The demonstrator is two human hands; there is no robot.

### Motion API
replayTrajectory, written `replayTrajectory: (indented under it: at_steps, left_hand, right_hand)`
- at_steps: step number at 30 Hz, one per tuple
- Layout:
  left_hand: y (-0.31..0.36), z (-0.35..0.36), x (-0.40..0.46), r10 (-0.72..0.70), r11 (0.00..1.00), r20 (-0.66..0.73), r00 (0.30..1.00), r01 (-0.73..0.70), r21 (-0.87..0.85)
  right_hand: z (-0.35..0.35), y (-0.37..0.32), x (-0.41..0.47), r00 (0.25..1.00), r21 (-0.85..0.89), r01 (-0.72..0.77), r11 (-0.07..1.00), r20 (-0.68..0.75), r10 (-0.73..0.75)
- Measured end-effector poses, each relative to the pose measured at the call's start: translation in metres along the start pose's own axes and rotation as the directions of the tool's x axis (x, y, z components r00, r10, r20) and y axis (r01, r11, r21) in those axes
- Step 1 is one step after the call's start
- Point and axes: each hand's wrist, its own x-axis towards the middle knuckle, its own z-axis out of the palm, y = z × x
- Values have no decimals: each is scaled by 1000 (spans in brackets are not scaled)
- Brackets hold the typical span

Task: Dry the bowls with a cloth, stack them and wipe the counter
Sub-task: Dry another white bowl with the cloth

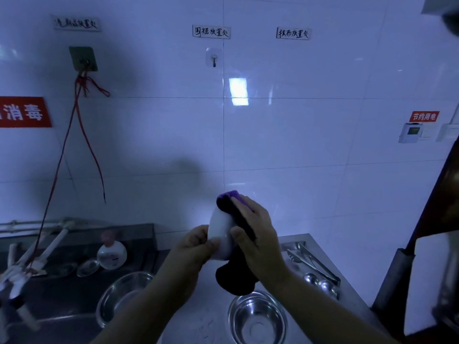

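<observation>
I hold a white bowl [219, 232] up on its edge in front of the tiled wall. My left hand [196, 247] grips its near rim, thumb across the outside. My right hand [258, 234] presses a dark purple cloth [233, 281] against the bowl's far side, fingers curled round the cloth, whose loose end hangs down below the bowl. A steel bowl [257, 319] stands upright on the steel counter [295, 238] below my hands. A second steel bowl [121, 294] leans at the sink's edge on the left.
Tongs [313, 263] and ladles [320, 284] lie on the counter's right part. A soap bottle [111, 252] and a small steel dish [88, 266] sit behind the sink. Pipes and a red cord [74, 135] hang at left. A dark cabinet [427, 232] bounds the right.
</observation>
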Motion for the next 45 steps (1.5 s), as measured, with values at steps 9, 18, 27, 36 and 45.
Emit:
replayTrajectory:
  at_steps: [9, 18, 27, 36, 45]
  left_hand:
    - [4, 5, 7, 94, 993, 24, 995, -92, -72]
    - [5, -7, 11, 114, 983, 58, 992, -104, -153]
    - [5, -4, 24, 92, 891, -50, 995, -105, -442]
    - [7, -15, 21, 37, 888, -39, 999, -51, -456]
    - [19, -17, 24, 24, 881, -47, 999, -43, -471]
  right_hand:
    - [26, -10, -7, 961, -224, 172, 959, -175, -213]
    - [-4, -7, 33, 919, 218, -331, 918, -147, 366]
    - [8, -8, 5, 985, -304, 61, 951, -137, -107]
    - [-21, 10, 1, 978, -458, 209, 864, 78, -195]
    - [1, -11, -5, 970, -376, 227, 899, 3, -244]
